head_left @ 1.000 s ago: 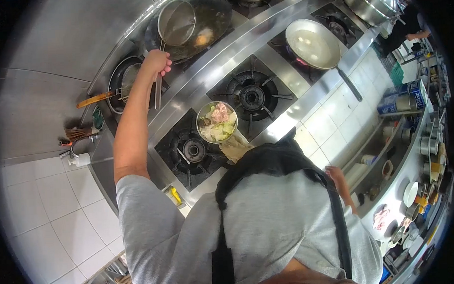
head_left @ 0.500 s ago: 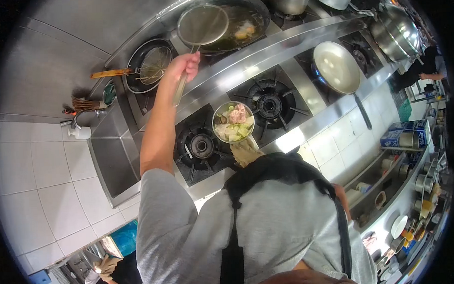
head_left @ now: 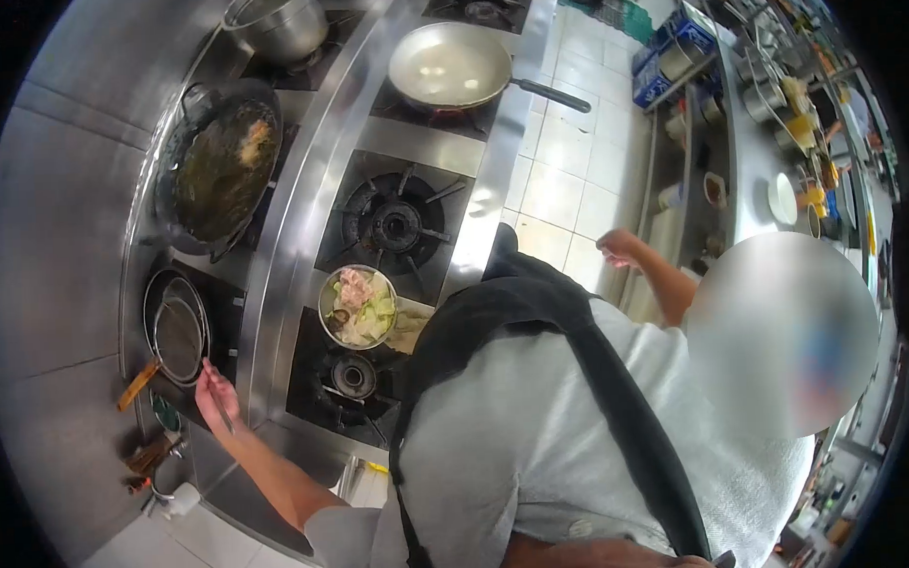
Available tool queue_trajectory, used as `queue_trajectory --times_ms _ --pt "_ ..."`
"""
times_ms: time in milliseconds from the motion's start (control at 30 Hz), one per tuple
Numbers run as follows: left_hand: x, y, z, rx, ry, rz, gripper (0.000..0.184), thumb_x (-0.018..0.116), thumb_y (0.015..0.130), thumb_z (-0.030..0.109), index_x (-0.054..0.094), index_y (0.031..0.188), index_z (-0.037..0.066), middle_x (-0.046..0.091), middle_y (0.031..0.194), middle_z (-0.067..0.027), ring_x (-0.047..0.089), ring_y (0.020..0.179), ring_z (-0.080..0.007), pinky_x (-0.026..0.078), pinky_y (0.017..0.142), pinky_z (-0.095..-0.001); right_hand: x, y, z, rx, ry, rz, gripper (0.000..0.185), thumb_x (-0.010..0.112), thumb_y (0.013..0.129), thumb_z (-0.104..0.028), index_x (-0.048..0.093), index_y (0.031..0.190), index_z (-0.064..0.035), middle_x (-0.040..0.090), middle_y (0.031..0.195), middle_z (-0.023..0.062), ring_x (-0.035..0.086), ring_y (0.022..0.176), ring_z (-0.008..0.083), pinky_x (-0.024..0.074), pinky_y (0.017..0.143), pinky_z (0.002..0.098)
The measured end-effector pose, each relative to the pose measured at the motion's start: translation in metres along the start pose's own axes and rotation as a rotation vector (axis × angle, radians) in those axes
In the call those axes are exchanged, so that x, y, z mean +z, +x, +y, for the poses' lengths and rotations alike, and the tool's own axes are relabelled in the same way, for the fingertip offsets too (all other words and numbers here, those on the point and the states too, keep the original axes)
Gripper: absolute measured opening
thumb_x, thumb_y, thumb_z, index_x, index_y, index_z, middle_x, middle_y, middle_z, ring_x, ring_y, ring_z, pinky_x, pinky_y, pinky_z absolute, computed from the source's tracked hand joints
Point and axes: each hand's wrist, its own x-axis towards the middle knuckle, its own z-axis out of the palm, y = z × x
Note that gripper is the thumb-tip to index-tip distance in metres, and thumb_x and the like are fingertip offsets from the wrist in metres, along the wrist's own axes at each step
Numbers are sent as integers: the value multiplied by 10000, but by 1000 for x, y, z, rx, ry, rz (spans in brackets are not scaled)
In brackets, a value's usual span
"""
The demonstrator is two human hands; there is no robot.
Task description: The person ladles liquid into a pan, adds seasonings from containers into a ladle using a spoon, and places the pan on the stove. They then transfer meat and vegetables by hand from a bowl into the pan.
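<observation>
My left hand (head_left: pixel 218 400) is closed around the handle of a round mesh strainer (head_left: pixel 180 342). The strainer's mesh is over a black pan (head_left: pixel 155 294) that has another strainer in it, its wooden handle (head_left: pixel 138 385) sticking out; whether they touch I cannot tell. Farther along the back row, a wok (head_left: pixel 196 193) of oil holds a piece of golden fried food (head_left: pixel 256 143). My right hand (head_left: pixel 621 248) hangs over the floor side, fingers curled in, with nothing visible in it. Between two front burners stands a metal bowl (head_left: pixel 326 324) of raw meat and cut cabbage (head_left: pixel 377 312).
A light-coloured frying pan (head_left: pixel 447 69) sits on a front burner, its handle jutting over the floor. A steel pot (head_left: pixel 281 35) stands at the far back. To the right is a counter (head_left: pixel 746 174) with dishes and shelves. A cloth (head_left: pixel 408 331) lies beside the bowl.
My left hand has carried the strainer from beside the wok over to the black pan. The view has turned, and my right hand has come into sight.
</observation>
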Motion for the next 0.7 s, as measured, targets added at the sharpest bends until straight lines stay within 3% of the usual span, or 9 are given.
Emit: queue_trajectory --times_ms 133,333,367,433,467,500,533,667,700 --pt "-1 -22 -9 12 -120 -203 514 424 1069 258 449 1528 28 665 1324 -194 700 1055 -303 599 860 -425 1 1 -9 5 -59 20 223 573 1035 -218 733 1165 -134 684 892 19 645 687 156 524 573 317" --pt "-65 -20 -35 358 -343 -480 580 431 1014 246 432 1558 43 564 1513 -168 630 1244 -322 541 956 -471 -3 4 -10 -54 -29 -61 243 613 993 -266 721 1147 -110 691 957 60 681 756 188 548 584 353" --pt "-73 -20 -40 533 -312 -358 569 382 1022 279 481 1526 35 532 1556 -134 594 1325 -310 518 1000 -474 -8 2 -10 -85 -5 -85 248 595 1005 -274 720 1163 -128 693 977 54 681 779 181 551 609 352" --pt "-52 -24 -54 474 -501 -549 575 303 1031 297 537 1475 17 548 1541 -134 551 1397 -283 480 1061 -496 -13 17 -4 -105 26 -132 261 567 1022 -279 712 1201 -157 694 1022 40 680 843 169 555 675 353" --pt "-62 -27 -57 708 -510 -252 558 307 1030 289 546 1459 24 545 1543 -139 569 1379 -278 491 1045 -491 -14 29 2 -89 40 -145 269 556 1028 -275 705 1224 -167 693 1047 32 679 884 165 556 716 355" --pt "-56 -21 -59 531 -447 -727 525 308 1052 306 563 1433 50 563 1523 -148 592 1351 -290 509 1006 -503 -12 30 1 -51 32 -132 274 559 1023 -264 697 1240 -168 690 1063 22 670 899 163 551 746 355" --pt "-31 -36 -75 816 -480 -49 481 341 1071 319 570 1418 77 608 1467 -161 655 1240 -294 532 942 -498 -12 26 -4 -17 34 -107 282 563 1018 -252 689 1256 -169 687 1079 11 661 915 161 546 775 356" --pt "-10 -23 -114 339 -374 -306 486 391 1099 366 497 1498 109 528 1545 -156 551 1362 -349 498 1020 -474 -3 14 16 -42 78 -115 288 563 1019 -253 686 1260 -155 686 1061 11 639 858 157 548 766 361" --pt "25 -20 -137 314 -162 -9 511 401 1102 369 452 1538 108 478 1581 -160 529 1384 -352 464 1075 -468 -8 43 48 -39 126 -136 294 562 1024 -262 684 1266 -149 687 1056 18 632 845 152 550 767 363"
